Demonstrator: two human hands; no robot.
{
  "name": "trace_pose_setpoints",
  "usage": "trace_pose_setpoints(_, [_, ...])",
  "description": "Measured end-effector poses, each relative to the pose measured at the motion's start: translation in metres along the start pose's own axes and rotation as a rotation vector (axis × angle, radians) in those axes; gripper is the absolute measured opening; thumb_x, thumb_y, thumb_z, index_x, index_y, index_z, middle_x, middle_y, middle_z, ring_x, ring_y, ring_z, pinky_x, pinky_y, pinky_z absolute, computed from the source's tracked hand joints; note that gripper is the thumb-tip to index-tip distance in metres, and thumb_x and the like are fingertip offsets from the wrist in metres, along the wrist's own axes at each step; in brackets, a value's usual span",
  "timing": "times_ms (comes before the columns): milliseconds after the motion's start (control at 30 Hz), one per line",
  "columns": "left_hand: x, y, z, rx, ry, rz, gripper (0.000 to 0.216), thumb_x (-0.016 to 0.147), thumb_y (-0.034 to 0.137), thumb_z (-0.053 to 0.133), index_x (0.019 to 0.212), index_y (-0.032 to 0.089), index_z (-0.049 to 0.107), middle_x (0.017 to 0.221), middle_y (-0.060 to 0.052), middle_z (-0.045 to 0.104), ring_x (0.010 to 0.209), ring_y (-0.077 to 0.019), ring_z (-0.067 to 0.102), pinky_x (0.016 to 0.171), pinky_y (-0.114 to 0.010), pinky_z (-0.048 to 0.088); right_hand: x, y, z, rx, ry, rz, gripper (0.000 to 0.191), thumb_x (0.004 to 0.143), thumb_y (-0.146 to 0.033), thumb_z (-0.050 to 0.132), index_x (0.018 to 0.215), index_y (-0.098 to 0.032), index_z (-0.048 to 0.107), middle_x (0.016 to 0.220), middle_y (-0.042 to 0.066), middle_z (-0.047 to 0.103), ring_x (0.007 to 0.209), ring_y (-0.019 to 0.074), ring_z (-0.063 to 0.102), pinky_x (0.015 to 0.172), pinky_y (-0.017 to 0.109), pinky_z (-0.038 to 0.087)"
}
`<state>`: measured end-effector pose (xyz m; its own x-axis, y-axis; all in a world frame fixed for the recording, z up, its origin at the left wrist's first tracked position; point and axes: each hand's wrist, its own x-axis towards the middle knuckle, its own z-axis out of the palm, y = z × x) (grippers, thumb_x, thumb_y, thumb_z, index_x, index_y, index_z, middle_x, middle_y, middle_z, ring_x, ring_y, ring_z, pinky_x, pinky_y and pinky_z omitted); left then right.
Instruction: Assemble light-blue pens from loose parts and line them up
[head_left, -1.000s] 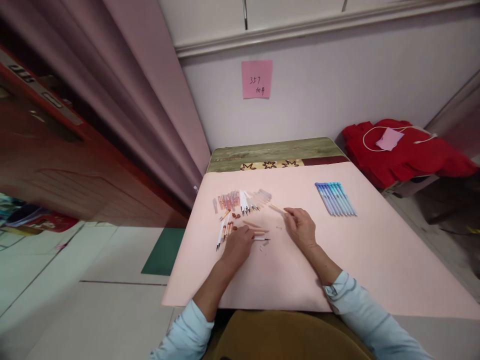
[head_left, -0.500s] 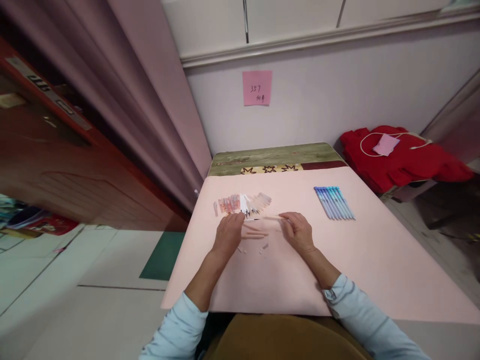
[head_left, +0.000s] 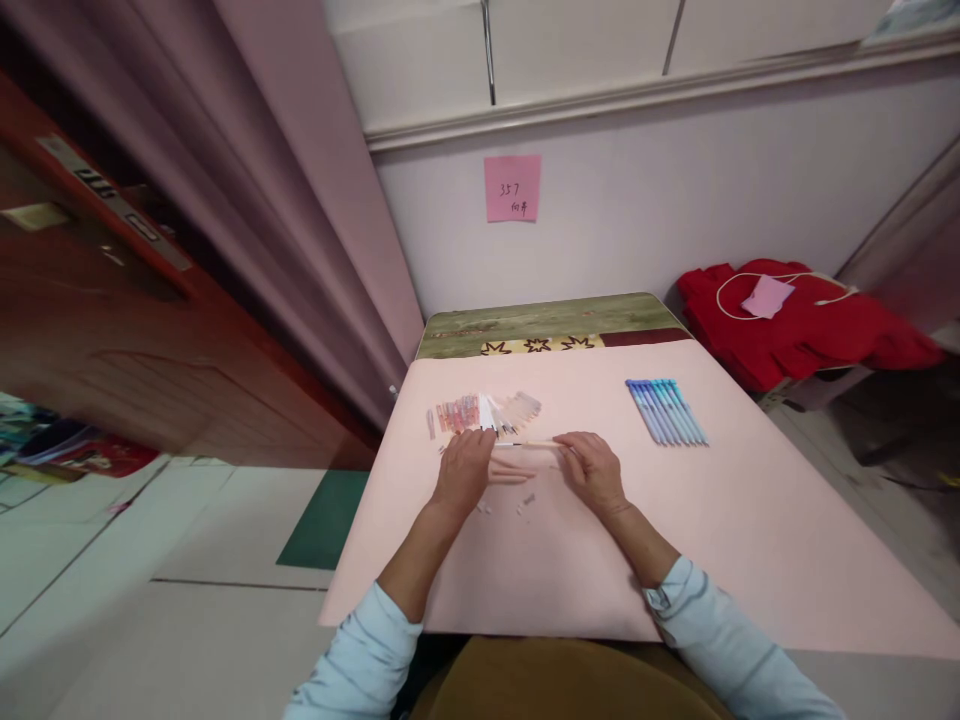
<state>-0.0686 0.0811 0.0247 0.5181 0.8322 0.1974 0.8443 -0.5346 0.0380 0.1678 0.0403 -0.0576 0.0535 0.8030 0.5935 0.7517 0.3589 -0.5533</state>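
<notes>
two hands: left hand, right hand share one pen barrel.

Pink sticky note on wall; red cloth right.

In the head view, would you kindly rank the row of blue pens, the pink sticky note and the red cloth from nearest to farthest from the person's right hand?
From the right hand:
1. Row of blue pens, on the pink table mat, just up and to the right.
2. Red cloth, beyond the table's right edge.
3. Pink sticky note, up on the wall behind the table.
</notes>
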Motion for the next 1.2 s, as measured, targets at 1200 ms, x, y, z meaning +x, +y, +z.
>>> trace_pose_setpoints(1200, [0.027,0.029,-0.006,-0.044,-0.07,0.249,0.011,0.086,0.025,0.059,0.093,0.021,0.053,0.089,-0.008,0.059,0.088,-0.026,0.054,0.082,-0.039,0.036,0.001,-0.001,-0.001,0.005,-0.028,-0.002,0.02,0.094,-0.031,0.052,0.102,-0.026,0.069,0.097,0.005,0.071,0.093,0.0207,0.062,0.085,0.036,0.047])
